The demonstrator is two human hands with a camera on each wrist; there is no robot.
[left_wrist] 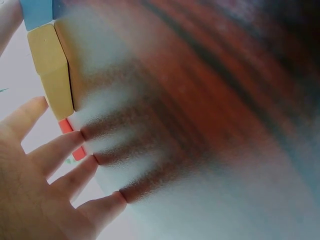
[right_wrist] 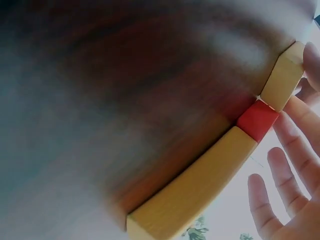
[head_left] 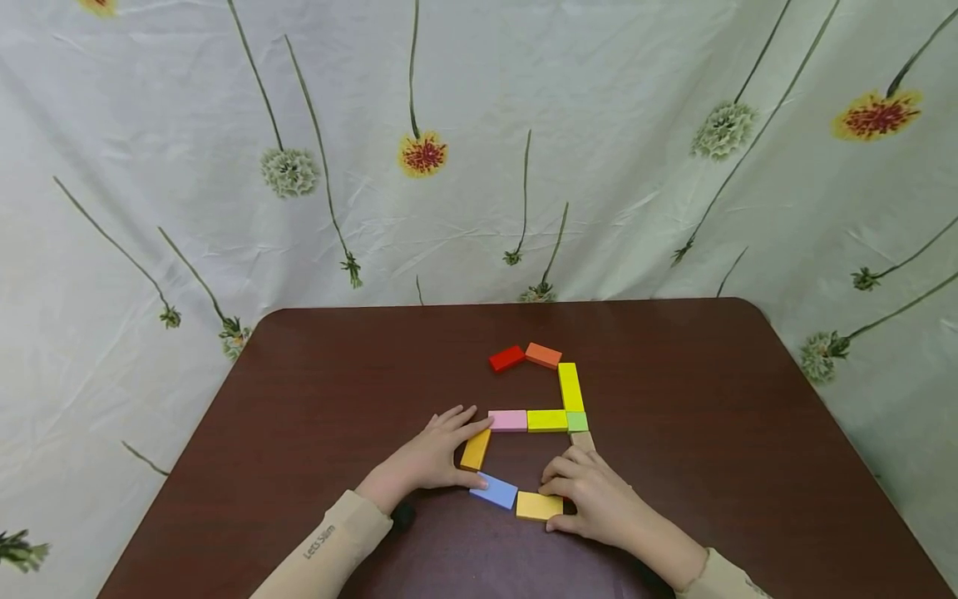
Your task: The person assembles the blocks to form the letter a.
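Several flat coloured blocks form a loop with a tail on the tabletop. In the head view my left hand (head_left: 434,456) is spread at the loop's left side. Its thumb touches the blue block (head_left: 496,492) and its index finger reaches the pink block (head_left: 509,422), with the orange-yellow block (head_left: 475,450) between. At the lower right, my right hand (head_left: 599,497) pinches the right end of the pale yellow block (head_left: 535,506) between thumb and index finger. Its other fingers lie by the tan block (head_left: 582,440), which they partly cover.
A bright yellow block (head_left: 546,421) and a green block (head_left: 577,422) continue the row from the pink one. Beyond them run an upright yellow block (head_left: 570,386), an orange block (head_left: 543,355) and a red block (head_left: 506,358). A flowered cloth (head_left: 479,233) hangs behind the dark table (head_left: 359,366).
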